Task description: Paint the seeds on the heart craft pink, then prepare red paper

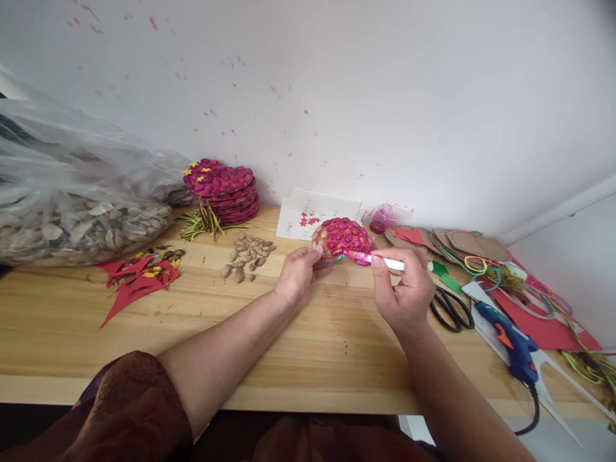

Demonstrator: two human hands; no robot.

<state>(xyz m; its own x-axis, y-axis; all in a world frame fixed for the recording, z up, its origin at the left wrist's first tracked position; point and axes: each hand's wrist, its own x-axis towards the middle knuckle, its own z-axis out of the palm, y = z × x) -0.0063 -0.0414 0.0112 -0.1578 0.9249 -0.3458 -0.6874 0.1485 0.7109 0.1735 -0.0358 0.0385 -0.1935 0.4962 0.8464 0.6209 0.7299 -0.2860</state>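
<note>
My left hand is closed on the left edge of a round disc covered in pink-painted shells, holding it tilted above the wooden table. My right hand pinches a white-handled paintbrush. Its pink tip touches the disc's lower right edge. A small pot of pink paint stands just behind the disc near the wall.
A stack of finished pink discs sits at the back left, beside a plastic bag of shells, loose shells and red paper cut-outs. Right of my hand lie black scissors, a blue glue gun, cardboard rounds and red paper.
</note>
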